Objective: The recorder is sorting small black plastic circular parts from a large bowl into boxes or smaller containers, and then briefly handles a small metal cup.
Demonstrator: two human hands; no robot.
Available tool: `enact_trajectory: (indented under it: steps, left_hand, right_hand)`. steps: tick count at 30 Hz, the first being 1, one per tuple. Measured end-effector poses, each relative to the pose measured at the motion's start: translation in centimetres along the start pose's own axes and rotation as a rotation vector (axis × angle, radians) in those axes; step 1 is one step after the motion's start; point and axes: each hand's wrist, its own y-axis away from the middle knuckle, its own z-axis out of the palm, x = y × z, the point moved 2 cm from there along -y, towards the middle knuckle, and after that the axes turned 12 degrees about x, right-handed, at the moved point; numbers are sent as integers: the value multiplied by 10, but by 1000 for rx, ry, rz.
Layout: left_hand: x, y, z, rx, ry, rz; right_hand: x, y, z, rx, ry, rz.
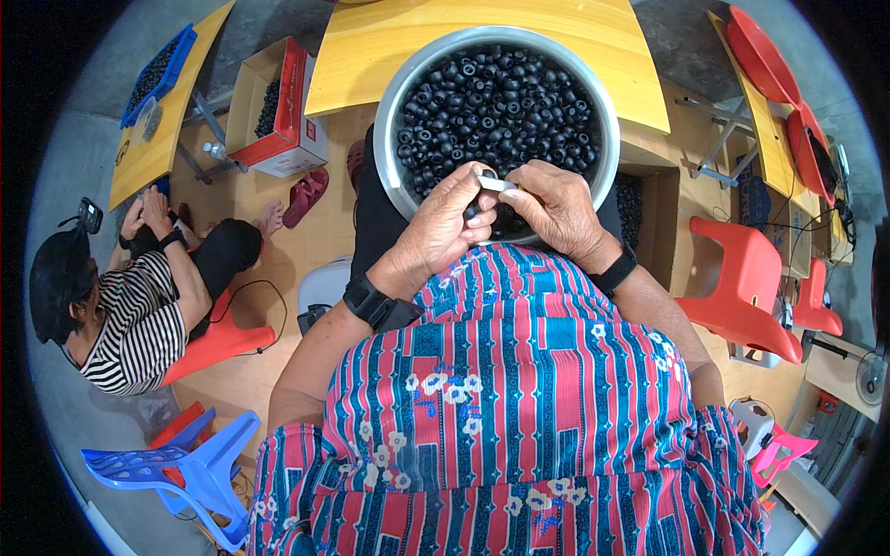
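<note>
A wide metal basin [609, 120] sits at my lap, heaped with small black round parts [501, 102], some showing a hole in one end. Over its near rim, my left hand [436, 218] is closed around one or more of these black parts, partly hidden by the fingers. My right hand [561, 206] pinches a short, flat, pale strip like a small blade [497, 183]. Its free end meets the left thumb and a black part there. The handle, if any, is covered by the right fingers.
A yellow table [371, 56] stands beyond the basin. An open box [306, 139] and another carton [660, 199] hold black parts. At left a person [139, 315] sits on a red stool. Red chairs [742, 278] stand at right, a blue chair [204, 468] at lower left.
</note>
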Motion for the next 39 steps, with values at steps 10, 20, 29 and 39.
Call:
enact_trajectory:
  steps: [10,20,29,39]
  left_hand:
    - [-1,-4,-7,60,70,-7]
    - [3,5,6,-70,3,-2]
    - [2,5,10,-7,-106,23]
    - [11,9,10,2,-160,-55]
  right_hand:
    - [2,2,11,36,30,99]
    - [20,1,4,139,-75,265]
    - [11,3,13,93,-527,347]
    - [14,1,19,64,-731,338]
